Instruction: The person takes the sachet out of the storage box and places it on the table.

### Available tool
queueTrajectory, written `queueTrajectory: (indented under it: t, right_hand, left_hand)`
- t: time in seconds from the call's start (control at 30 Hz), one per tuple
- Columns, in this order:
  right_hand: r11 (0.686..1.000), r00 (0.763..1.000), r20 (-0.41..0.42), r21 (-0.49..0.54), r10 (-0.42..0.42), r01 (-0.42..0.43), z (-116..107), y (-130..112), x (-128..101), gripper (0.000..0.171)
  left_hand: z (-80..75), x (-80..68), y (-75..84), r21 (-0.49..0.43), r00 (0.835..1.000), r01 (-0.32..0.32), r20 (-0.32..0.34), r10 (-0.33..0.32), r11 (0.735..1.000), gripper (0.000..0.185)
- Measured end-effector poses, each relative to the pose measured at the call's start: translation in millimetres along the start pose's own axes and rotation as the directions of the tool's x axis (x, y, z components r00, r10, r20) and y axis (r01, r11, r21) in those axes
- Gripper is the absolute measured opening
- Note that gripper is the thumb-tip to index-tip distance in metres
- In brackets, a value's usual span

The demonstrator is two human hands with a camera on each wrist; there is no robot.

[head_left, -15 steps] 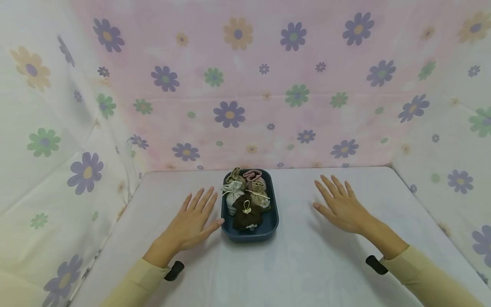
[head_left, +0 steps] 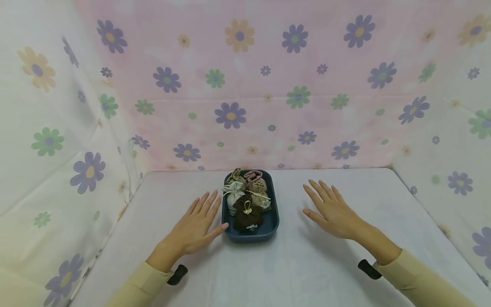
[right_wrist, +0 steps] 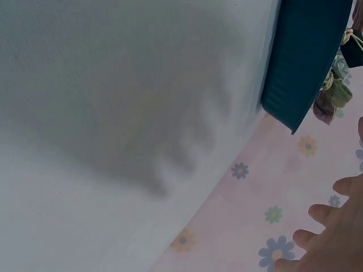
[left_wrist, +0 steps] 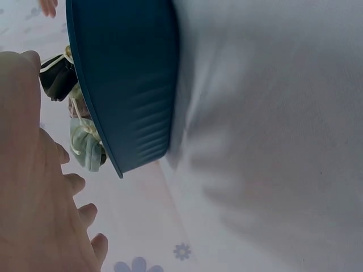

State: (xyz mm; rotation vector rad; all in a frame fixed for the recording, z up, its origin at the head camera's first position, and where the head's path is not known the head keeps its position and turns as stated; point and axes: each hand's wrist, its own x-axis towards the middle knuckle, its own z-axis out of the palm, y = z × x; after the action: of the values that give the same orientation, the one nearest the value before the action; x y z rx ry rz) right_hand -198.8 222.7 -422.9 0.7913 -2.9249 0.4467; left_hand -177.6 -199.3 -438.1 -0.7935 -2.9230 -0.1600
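While the left hand (head_left: 190,232) and right hand (head_left: 334,216) hover with straight, slightly spread fingers, the blue tray (head_left: 251,238) between them appears stiff; grip its long sides. Inside, the dark-brown drawstring pouch (head_left: 245,219) and, behind it, paler pouches (head_left: 259,198) should handle soft, light; pinch gathered necks.

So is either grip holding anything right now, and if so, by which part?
Nothing is held: the left grip and right grip have outstretched fingers, and the pouches sit in the blue tray.
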Motion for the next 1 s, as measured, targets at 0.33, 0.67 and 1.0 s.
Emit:
queueTrajectory:
  t: [0.33,0.67,1.0]
  right_hand:
    - [0.994,0.995,-0.059,0.071,-0.081,0.085,8.1,-24.7,5.7,0.075]
    - [0.963,0.995,-0.064,0.252,-0.082,0.096,15.2,-49.0,19.3,0.075]
    - [0.897,0.992,-0.083,0.424,-0.095,0.121,28.5,-64.2,35.6,0.064]
  left_hand:
    - [5.6,-2.8,7.3,-0.035,1.0,-0.026,0.001,0.026,0.999,0.088]
    - [10.4,-0.5,11.4,-0.055,0.999,-0.044,-0.014,0.044,0.997,0.09]
    - [15.7,0.3,13.5,-0.057,0.999,-0.043,0.002,0.043,0.997,0.09]
